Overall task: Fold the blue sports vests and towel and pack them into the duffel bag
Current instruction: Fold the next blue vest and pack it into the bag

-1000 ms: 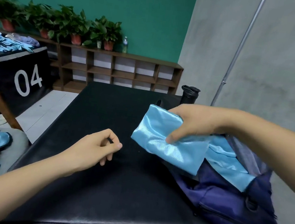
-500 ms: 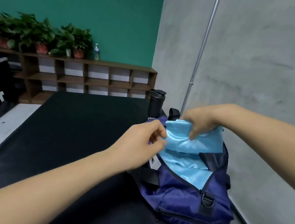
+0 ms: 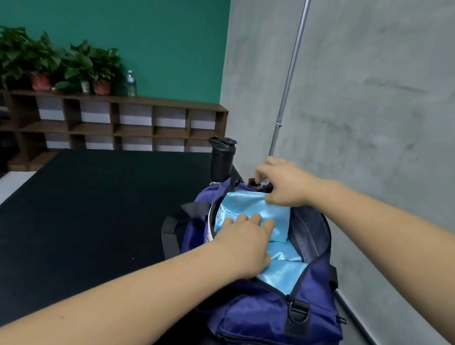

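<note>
Pressing vest, left hand flat, right hand gripping bag

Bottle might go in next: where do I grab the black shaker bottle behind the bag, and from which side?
Probably round the straight body of the black shaker bottle, just under its lid, coming in from the left across the black tabletop. It stands upright; the duffel bag hides its base, and the right hand sits close on its right.
</note>
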Demonstrator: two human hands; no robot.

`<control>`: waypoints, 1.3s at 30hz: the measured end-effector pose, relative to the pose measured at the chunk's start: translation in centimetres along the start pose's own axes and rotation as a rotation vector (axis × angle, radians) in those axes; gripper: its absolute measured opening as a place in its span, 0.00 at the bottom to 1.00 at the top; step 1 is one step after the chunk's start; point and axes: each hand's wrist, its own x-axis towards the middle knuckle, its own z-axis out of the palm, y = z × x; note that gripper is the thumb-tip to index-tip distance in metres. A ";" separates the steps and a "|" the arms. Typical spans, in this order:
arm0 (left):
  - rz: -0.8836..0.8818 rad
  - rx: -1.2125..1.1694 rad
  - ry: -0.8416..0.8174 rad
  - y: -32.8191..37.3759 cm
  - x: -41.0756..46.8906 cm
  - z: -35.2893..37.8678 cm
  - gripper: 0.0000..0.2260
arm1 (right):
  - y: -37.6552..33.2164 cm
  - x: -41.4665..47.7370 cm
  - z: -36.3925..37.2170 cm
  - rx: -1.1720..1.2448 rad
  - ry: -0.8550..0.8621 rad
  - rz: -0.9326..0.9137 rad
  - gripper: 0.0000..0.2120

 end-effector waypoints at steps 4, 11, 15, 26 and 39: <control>-0.072 0.103 0.032 0.3 1.1 1.3 0.24 | 2.1 -0.5 1.2 -0.130 -0.093 0.095 0.26; -0.161 0.233 -0.120 0.6 3.8 2.6 0.33 | 3.5 -0.5 1.4 -0.077 0.171 0.219 0.07; -0.192 0.152 -0.192 0.9 5.0 2.6 0.31 | 3.1 -0.9 0.5 -0.066 0.291 0.271 0.12; -0.185 -0.179 -0.097 -1.6 8.0 2.2 0.23 | 2.6 -1.8 0.7 -0.026 0.340 0.284 0.12; -0.240 -0.090 -0.276 -2.6 8.3 2.6 0.41 | 0.8 -2.1 -0.2 0.023 0.310 0.331 0.13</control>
